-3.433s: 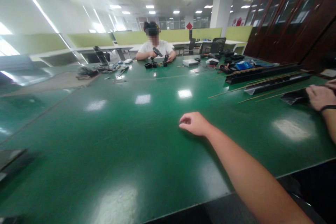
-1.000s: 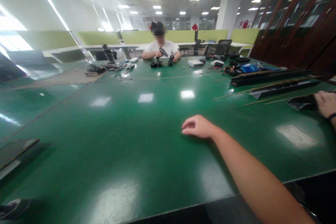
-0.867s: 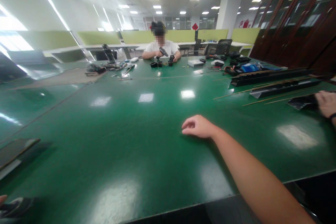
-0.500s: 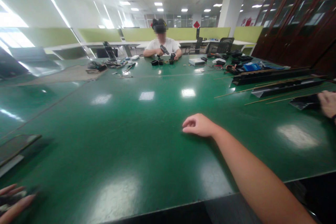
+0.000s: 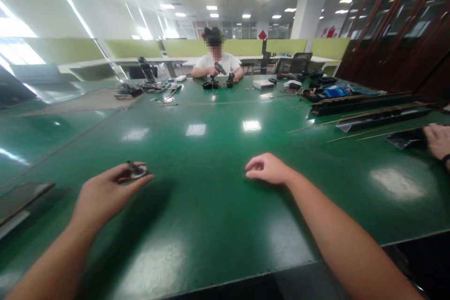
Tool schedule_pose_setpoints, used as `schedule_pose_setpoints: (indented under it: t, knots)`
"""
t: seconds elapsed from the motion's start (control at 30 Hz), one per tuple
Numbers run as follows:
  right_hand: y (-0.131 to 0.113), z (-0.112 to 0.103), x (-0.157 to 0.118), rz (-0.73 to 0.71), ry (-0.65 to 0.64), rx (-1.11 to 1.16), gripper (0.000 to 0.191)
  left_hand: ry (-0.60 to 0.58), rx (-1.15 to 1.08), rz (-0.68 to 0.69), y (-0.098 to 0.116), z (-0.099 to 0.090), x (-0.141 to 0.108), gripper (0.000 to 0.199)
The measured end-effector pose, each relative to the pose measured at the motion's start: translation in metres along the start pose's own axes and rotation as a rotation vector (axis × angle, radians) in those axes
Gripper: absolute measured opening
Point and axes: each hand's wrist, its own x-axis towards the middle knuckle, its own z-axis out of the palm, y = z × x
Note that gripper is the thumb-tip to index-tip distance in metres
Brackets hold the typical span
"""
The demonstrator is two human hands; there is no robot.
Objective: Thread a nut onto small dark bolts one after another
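My left hand is raised over the green tabletop, with its shadow cast below. Between its thumb and fingers it grips a small round metallic part with a dark stem; its exact kind is unclear. My right hand lies on the tabletop, its fingers loosely curled and a gap showing between thumb and fingers. Nothing is visible in it.
Across the table a person holds a power drill. Black metal channels and thin rods lie at the right, near another person's hand. A flat dark panel is at the left edge. Tools and a white box stand farther back.
My left hand has come from the lower left corner up and inward over the table, carrying the small round metallic part. My right hand has stayed in place.
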Motion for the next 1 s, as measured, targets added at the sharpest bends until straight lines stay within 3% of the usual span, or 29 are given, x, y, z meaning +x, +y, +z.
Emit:
schedule_pose_setpoints:
  t: [0.07, 0.13, 0.23, 0.3, 0.6, 0.8, 1.0]
  knots:
    - [0.000, -0.002, 0.000, -0.015, 0.011, 0.048, 0.028, -0.092, -0.068, 0.052, 0.027, 0.026, 0.021, 0.044]
    - [0.002, -0.004, 0.001, -0.026, 0.031, 0.089, 0.027, -0.105, -0.124, 0.212, 0.059, 0.051, 0.035, 0.037]
    - [0.004, -0.006, 0.003, -0.019, 0.070, 0.107, 0.029, -0.192, -0.112, 0.414, 0.101, 0.080, 0.041, 0.027]
    - [0.006, -0.005, 0.004, -0.017, 0.095, 0.095, 0.032, -0.225, -0.091, 0.476, 0.117, 0.095, 0.037, 0.024]
    - [0.009, 0.007, 0.005, -0.039, 0.059, 0.032, 0.034, -0.130, -0.215, 0.618, 0.113, 0.129, 0.021, 0.029]
    - [0.005, 0.006, 0.003, -0.046, 0.042, 0.012, 0.029, -0.155, -0.298, 0.575, 0.120, 0.131, 0.016, 0.037]
    - [0.001, 0.006, 0.001, -0.025, 0.054, -0.033, 0.030, -0.151, -0.351, 0.544, 0.118, 0.128, 0.015, 0.023]
